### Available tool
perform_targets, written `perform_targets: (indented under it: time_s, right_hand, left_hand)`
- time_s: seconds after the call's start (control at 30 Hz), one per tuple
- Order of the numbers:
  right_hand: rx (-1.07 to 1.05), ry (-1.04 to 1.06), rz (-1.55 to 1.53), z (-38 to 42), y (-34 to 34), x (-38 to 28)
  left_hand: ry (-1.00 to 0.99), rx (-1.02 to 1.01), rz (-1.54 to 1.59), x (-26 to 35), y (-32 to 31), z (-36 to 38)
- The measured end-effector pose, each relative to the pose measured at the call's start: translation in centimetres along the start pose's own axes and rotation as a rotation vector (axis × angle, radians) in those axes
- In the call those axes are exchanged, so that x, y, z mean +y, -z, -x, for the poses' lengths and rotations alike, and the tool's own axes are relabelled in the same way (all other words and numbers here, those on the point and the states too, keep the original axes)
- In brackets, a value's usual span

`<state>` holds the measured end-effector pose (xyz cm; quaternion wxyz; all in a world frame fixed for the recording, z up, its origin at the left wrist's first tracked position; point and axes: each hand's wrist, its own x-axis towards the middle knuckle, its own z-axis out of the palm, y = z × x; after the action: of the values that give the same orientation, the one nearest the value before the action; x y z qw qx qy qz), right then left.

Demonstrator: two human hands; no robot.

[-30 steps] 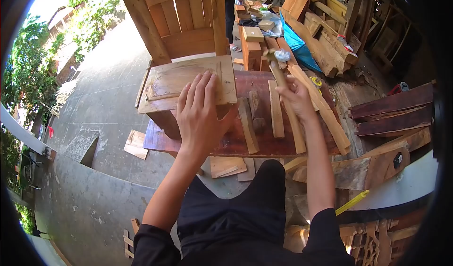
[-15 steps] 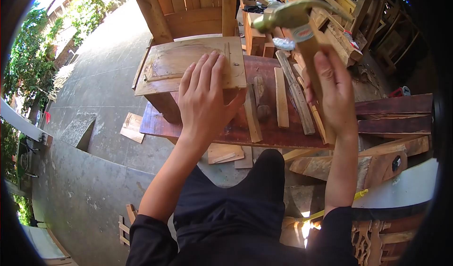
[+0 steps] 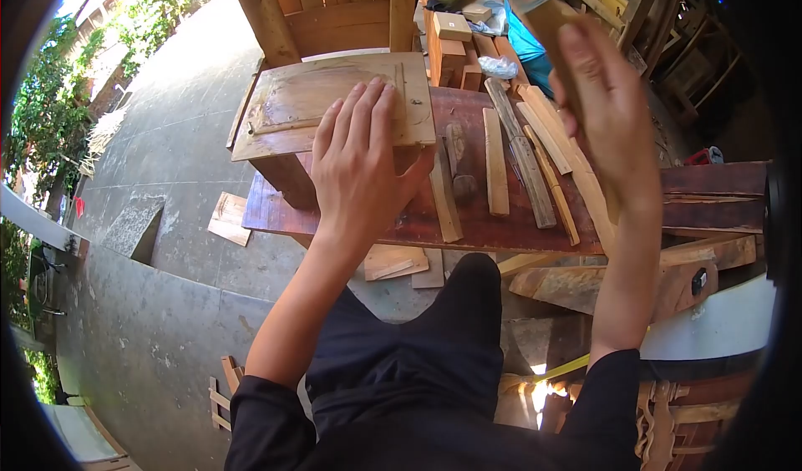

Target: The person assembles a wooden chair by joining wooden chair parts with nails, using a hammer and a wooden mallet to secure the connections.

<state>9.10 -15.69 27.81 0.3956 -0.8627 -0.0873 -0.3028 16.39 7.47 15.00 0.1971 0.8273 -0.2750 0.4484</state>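
Observation:
My left hand (image 3: 355, 158) lies on top of a wooden box (image 3: 288, 95) with a raised panel, fingers stretched out flat and thumb down by its near edge. Dark nail-like spots show near the panel's corners. In my right hand (image 3: 610, 112) is a hammer (image 3: 547, 20), gripped by its wooden handle and raised at the upper right. Its metal head is blurred and partly cut off by the top of the view. The box stands on a dark red-brown wooden bench (image 3: 401, 230).
Several wood strips (image 3: 495, 162) lie on the bench to the right of the box. A wooden chair-like frame (image 3: 347, 28) stands behind it. Timber pieces (image 3: 451, 58) are stacked at the back, near a blue item (image 3: 525, 45). Thin boards (image 3: 397, 262) lie on the floor.
My right hand has lifted the hammer up and slightly to the right. My left hand stays flat on the box. The view has shifted a little.

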Motion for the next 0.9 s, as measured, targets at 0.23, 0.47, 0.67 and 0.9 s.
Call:
perform_targets:
  time_s: [0.23, 0.47, 0.67, 0.9]
  right_hand:
    - [-0.16, 0.001, 0.196, 0.4, -1.3, 1.6]
    - [-0.063, 0.03, 0.14, -0.2, 0.9, 0.3]
    - [0.068, 0.038, 0.024, 0.1, -0.4, 1.0]
    - [-0.069, 0.345, 0.485, -0.8, 0.6, 3.0]
  left_hand:
    - [0.001, -0.005, 0.007, 0.1, 0.2, 0.0]
    - [-0.003, 0.004, 0.005, 0.1, 0.2, 0.1]
    - [-0.005, 0.009, -0.001, 0.1, 0.2, 0.1]
    - [-0.01, 0.007, -0.026, 0.2, 0.2, 0.0]
